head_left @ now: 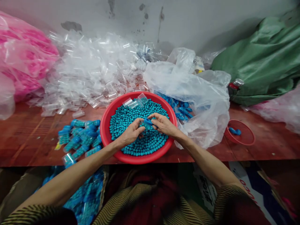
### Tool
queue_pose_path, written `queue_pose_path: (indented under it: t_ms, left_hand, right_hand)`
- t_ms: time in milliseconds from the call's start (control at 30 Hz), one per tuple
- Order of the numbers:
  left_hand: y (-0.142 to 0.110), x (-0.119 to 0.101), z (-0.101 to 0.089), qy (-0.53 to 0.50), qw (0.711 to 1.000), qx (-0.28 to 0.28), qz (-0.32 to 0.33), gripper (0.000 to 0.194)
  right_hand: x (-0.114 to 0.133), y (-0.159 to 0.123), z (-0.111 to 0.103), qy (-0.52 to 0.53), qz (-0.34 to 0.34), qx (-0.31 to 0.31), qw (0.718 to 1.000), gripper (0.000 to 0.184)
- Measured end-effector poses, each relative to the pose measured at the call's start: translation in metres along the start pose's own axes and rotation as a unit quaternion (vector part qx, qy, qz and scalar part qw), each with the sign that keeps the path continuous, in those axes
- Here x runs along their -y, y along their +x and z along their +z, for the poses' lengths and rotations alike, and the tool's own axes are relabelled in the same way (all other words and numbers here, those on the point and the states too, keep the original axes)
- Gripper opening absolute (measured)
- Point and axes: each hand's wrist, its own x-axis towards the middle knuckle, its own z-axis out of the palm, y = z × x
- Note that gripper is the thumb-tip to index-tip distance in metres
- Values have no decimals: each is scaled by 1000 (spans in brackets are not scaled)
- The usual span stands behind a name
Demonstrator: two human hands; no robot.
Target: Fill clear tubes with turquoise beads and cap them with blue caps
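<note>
Over the red basin (104, 125) full of turquoise beads (138, 147), both my hands are close together. My right hand (164, 125) is closed, pinching a blue plastic cap (147, 121) between thumb and fingers. Against the cap's left side, my left hand (132, 132) is closed round what looks like a clear plastic tube, mostly hidden by the fingers and hard to tell from the beads behind. A few clear tubes (133, 102) lie on the beads at the basin's far side. Left of the basin are several bead-filled tubes with blue caps (82, 137).
A large heap of clear tubes (93, 72) covers the back left, beside a pink-filled bag (25, 56). Loose blue caps (184, 111) spill from a clear plastic bag (201, 93). A small red basket (246, 134) and a green sack (260, 62) stand right. Below left, a box holds filled tubes (84, 200).
</note>
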Motion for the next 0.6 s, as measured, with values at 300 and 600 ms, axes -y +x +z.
queue_pose_path:
  t_ms: [300,600]
  left_hand:
    - [-9,-2,8,-29,1000,-9,6,47]
    - [-16,-8,18,-105,992,-67,-4,54]
  right_hand:
    - [6,-5,7,-18,-51,2,999,18]
    - [-13,-6,22,-35,-72,-68,994,16]
